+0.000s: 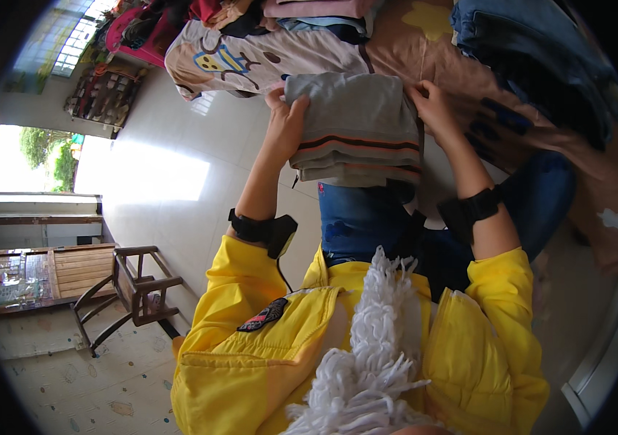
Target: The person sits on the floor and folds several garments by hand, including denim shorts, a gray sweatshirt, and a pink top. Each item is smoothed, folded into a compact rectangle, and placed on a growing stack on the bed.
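Note:
A folded grey garment (355,111) with dark and orange stripes near its lower edge is held in front of me, above my jeans (363,223). It is folded into a thick rectangle, with several layers showing at the side nearest me. My left hand (290,122) grips its left edge, the thumb on top and the fingers partly hidden beneath. At the upper right corner, my right hand (430,106) has thumb and fingers bent close together against the cloth edge; the fingertips are partly hidden.
Beyond the garment lies a bed with a brown star-patterned cover (412,54) and a cartoon-print cloth (271,57). Folded clothes (320,11) and jeans (532,54) are stacked there. A pink basket (124,32), a shoe rack (105,98) and a wooden chair (135,283) stand left.

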